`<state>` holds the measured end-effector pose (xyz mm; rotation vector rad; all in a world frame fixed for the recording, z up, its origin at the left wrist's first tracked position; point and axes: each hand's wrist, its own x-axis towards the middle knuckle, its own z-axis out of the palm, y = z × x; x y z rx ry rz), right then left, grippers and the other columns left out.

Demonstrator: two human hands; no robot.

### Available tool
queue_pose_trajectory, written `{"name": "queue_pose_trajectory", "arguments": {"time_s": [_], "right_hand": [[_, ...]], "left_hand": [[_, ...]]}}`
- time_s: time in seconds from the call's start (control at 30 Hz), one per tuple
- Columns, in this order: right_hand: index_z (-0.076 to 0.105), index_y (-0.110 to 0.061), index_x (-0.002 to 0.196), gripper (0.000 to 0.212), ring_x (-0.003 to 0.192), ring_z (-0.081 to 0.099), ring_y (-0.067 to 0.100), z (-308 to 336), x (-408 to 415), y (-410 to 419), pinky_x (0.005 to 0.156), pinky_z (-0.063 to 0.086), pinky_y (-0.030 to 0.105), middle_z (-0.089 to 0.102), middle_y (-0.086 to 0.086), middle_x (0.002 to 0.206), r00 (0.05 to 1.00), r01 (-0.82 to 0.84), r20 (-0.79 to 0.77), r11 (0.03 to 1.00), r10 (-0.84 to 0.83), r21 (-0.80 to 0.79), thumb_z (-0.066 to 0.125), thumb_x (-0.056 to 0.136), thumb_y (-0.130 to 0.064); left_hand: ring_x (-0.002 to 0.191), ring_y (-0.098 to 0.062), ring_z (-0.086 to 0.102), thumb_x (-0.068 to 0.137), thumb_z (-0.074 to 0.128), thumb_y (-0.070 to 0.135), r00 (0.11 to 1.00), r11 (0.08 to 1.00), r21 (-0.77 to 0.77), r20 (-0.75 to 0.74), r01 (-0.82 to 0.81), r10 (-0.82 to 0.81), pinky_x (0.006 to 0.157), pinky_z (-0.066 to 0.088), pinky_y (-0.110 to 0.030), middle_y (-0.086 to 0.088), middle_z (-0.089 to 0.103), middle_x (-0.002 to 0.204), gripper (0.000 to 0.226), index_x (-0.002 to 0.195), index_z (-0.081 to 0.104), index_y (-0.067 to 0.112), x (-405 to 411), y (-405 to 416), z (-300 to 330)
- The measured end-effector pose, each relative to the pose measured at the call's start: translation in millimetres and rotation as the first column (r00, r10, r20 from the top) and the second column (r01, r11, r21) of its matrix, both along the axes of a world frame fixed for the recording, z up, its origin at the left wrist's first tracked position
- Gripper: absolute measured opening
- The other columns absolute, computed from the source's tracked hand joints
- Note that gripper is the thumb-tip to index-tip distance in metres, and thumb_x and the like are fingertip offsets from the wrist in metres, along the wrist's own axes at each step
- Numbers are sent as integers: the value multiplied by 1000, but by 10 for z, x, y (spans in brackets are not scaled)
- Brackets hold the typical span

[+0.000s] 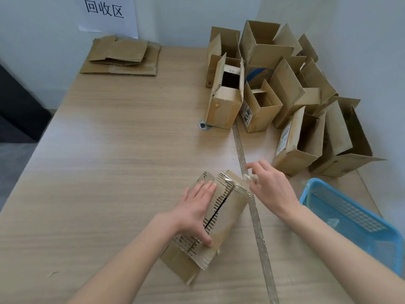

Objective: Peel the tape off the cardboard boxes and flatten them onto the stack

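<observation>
Peeling tape (pixel 252 177), pinched in right hand (pixel 270 186); left hand (pixel 197 205) flat, pressing box (pixel 228 207); next, pulling strip free.

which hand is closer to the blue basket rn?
Right. The right hand pinches tape at the far end of the box, just left of the blue basket. The left hand presses flat on the box's other side, farther away.
</observation>
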<state>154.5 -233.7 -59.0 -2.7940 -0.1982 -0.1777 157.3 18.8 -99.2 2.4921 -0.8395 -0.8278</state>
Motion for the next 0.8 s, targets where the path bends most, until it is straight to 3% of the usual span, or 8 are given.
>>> {"name": "queue_pose_trajectory", "arguments": {"time_s": [0.1,0.2,0.27,0.37,0.53,0.6,0.7,0.8], "right_hand": [[72,-10,101,22,78,65,25,-154,-137,206,62,50,30,63,2,104,981,-184,-51,983,185,26,70,83,2],[76,-14,112,33,75,59,14,-276,-212,182,70,50,26,61,0,113,959,-254,-102,962,264,99,71,83,1],[70,-16,128,37,85,53,3,-260,-249,88,85,45,19,54,-3,126,924,-311,-187,940,333,140,69,91,-12],[54,-18,144,60,112,47,9,-211,-266,-5,102,37,22,41,-4,142,865,-401,-322,916,385,18,65,93,-48],[62,-21,94,20,84,47,7,-221,-182,145,74,47,31,51,-12,100,951,-216,-207,973,229,85,75,90,-35],[53,-20,81,25,76,48,12,-243,-128,157,67,45,32,50,-12,88,977,-97,-179,988,118,123,73,91,-29],[53,-19,75,28,72,57,12,-225,-31,-39,67,50,36,59,-6,77,959,257,-182,937,-217,237,72,93,-29],[55,-21,75,27,71,64,10,-236,-60,-81,70,55,39,65,-7,73,930,346,-205,912,-304,219,75,91,-29]], "left_hand": [[151,-15,-28,66,83,57,997,997,38,30,-71,70,124,-10,-54,5,-25,167,145,158,-22,20,-115,-156,28],[153,-13,-23,64,81,59,990,990,-15,26,-137,138,125,-4,-55,11,-27,165,144,158,-23,25,-209,-169,-38],[154,-11,-17,63,82,60,988,987,-55,20,-152,153,127,-2,-50,14,-24,165,144,158,-23,28,-214,-136,-80],[154,-9,-14,64,83,60,989,985,-92,26,-146,149,127,-3,-42,14,-22,166,144,158,-21,28,-203,-107,-104],[154,-5,-12,63,85,59,996,991,-109,19,-84,86,127,-1,-43,15,-17,167,144,160,-16,28,-221,-176,-97],[153,-3,-9,63,87,58,997,990,-121,-4,-74,74,127,-3,-41,15,-13,168,143,161,-14,29,-172,-131,-90],[152,-1,-3,63,88,58,999,991,-128,-18,-34,32,126,-8,-38,16,-4,168,141,160,-12,35,-132,-61,-83],[153,-1,-6,65,87,59,999,993,-116,-28,13,-17,126,-11,-40,16,-7,168,140,159,-14,38,-84,-56,-60]]}}
